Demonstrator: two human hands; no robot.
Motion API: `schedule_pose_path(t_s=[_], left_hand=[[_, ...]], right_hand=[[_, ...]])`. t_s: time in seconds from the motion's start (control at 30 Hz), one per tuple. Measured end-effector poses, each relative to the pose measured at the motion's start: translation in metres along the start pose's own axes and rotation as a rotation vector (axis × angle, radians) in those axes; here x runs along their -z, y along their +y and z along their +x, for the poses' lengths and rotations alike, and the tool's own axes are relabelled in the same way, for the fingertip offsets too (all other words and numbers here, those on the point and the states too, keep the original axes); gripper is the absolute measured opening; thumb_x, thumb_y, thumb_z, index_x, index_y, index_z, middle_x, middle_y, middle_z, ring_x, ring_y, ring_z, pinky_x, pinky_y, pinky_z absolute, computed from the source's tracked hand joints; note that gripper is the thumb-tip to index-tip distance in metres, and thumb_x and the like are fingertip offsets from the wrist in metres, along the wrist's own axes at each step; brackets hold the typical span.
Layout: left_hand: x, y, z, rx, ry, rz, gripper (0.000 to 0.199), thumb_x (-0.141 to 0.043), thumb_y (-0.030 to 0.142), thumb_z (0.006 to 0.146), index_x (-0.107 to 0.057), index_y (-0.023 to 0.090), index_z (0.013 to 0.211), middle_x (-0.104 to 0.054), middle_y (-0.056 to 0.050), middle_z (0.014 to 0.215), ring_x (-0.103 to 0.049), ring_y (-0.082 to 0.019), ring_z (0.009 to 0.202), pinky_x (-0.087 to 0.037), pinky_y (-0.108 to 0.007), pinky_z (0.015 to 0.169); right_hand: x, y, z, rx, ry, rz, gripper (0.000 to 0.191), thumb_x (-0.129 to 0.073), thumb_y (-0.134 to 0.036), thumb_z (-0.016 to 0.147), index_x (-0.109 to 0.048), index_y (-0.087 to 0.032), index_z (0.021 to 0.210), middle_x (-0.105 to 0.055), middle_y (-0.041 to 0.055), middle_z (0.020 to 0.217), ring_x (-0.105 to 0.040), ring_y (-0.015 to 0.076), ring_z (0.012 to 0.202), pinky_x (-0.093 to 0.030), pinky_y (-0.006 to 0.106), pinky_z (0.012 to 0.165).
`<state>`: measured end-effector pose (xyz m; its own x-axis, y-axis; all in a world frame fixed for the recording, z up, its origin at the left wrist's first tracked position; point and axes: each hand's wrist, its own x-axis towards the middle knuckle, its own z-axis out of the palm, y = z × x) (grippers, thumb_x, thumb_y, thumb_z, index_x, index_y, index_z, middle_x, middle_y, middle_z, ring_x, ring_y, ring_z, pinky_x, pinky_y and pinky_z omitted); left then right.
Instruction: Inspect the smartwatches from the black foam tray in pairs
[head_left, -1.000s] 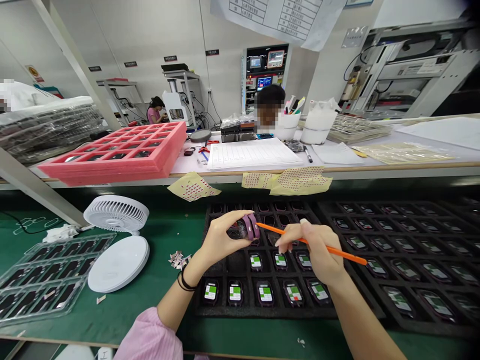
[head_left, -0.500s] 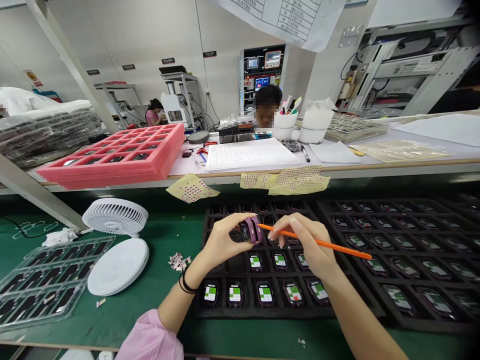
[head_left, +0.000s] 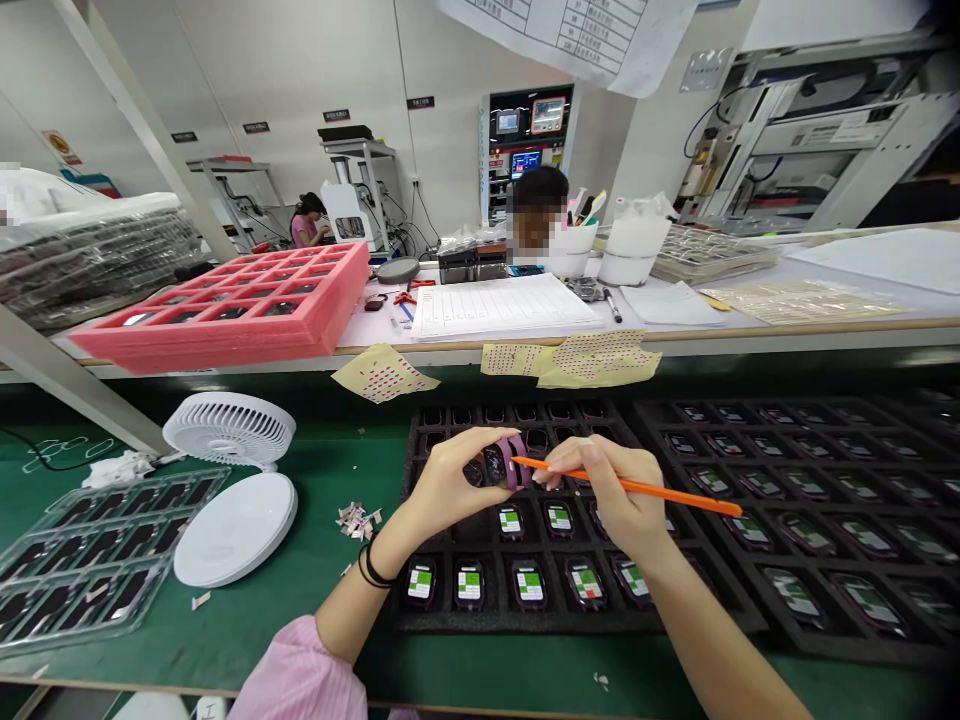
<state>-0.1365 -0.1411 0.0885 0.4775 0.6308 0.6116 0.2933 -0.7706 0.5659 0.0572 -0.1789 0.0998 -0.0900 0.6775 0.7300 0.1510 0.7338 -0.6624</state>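
Observation:
My left hand (head_left: 450, 480) is closed around a purple smartwatch body (head_left: 513, 462), holding it on edge above a black foam tray (head_left: 495, 622). Between the fingers and thumb of my right hand (head_left: 619, 490) is a slim orange stick (head_left: 667, 492); its pointed end meets the purple side of the watch, though whether it presses in I cannot tell. Below, watches with green and white screens, such as one watch (head_left: 530, 585), lie in the tray's pockets. My hands hide part of the middle rows.
A second foam tray of watches (head_left: 825, 640) lies on the right. To the left stand a white fan (head_left: 236, 530) and a clear plastic tray (head_left: 97, 560), with small paper scraps (head_left: 358, 521) near my wrist. A shelf holds a pink foam tray (head_left: 300, 335). Beyond it, a person's head (head_left: 538, 205) shows.
The orange stick's tip has shifted slightly left and down against the watch, with my right hand closer in. The watch has turned a little in my left hand.

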Motion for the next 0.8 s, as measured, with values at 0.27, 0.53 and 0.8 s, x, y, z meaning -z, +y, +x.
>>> schedule_pose_path(t_s=[0.27,0.53,0.8], left_hand=[[-0.0019,0.0013,-0.0002,-0.033,0.040,0.032,0.051,-0.073,0.009,0.068,-0.061,0.019,0.116,-0.070,-0.008,0.110,-0.067,-0.022,0.099,-0.054,-0.035,0.090],[0.0006,0.0066,0.0014,0.042,0.017,0.001,0.050,-0.074,0.011,0.068,-0.061,0.020,0.116,-0.070,-0.007,0.109,-0.066,-0.021,0.099,-0.055,-0.029,0.077],[0.0008,0.0074,0.0013,0.037,0.018,0.000,0.048,-0.074,0.013,0.070,-0.062,0.020,0.116,-0.070,-0.007,0.110,-0.066,-0.021,0.099,-0.055,-0.029,0.077]], right_hand=[[-0.0039,-0.0032,-0.0013,0.053,0.036,-0.105,0.033,-0.041,-0.014,0.095,-0.065,-0.019,0.073,-0.068,0.0008,0.065,-0.066,0.0120,0.058,-0.054,0.023,0.055],[0.0037,-0.0007,-0.0026,0.016,0.128,0.063,0.038,-0.040,-0.020,0.097,-0.068,-0.019,0.071,-0.068,0.0015,0.062,-0.065,0.0139,0.056,-0.052,0.025,0.050],[0.0021,-0.0028,-0.0007,-0.026,0.125,0.021,0.039,-0.041,-0.024,0.097,-0.068,-0.019,0.069,-0.069,0.0024,0.062,-0.065,0.0146,0.055,-0.052,0.026,0.050]])
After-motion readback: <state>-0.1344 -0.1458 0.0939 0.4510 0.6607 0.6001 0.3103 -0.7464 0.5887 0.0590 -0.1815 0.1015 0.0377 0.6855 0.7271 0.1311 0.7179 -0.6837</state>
